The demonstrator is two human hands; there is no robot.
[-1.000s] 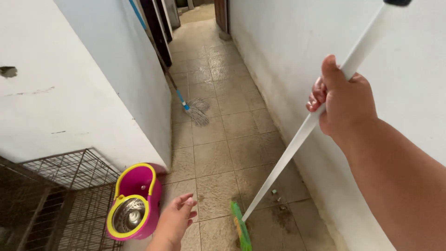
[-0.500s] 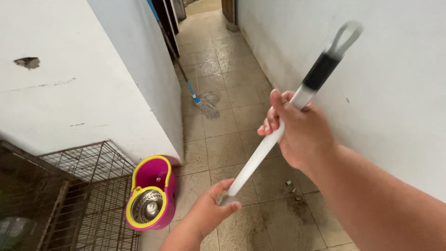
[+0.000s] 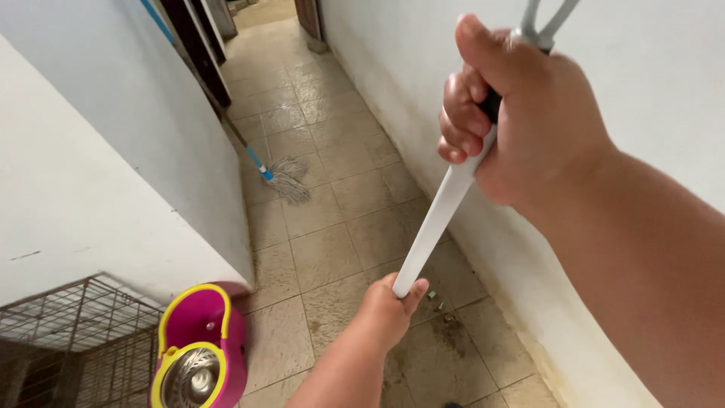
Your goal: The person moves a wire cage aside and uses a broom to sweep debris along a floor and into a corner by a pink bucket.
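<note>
Handle, white, long [image 3: 442, 215]: I see it running on a slant from upper right down toward the tiled floor [image 3: 340, 196], its lower end hidden behind my left hand [image 3: 389, 310]. Right hand [image 3: 521, 113]: fingers curled tight around the dark grip near the handle's top, just below a grey loop [image 3: 547, 19]. Left hand: fingers closed around the shaft lower down. Bucket, pink with yellow rim [image 3: 200, 351]: stands on the floor at lower left, beside a wire cage [image 3: 72, 340]; it holds a round metal spinner basket [image 3: 189, 378] at its near end, and I cannot tell whether the far well holds any water. String mop, blue collar [image 3: 283, 180]: leans at the left wall [image 3: 113, 151], head on the tiles, well apart from both hands. Small debris [image 3: 438, 302]: on the floor near the right wall [image 3: 423, 91].
</note>
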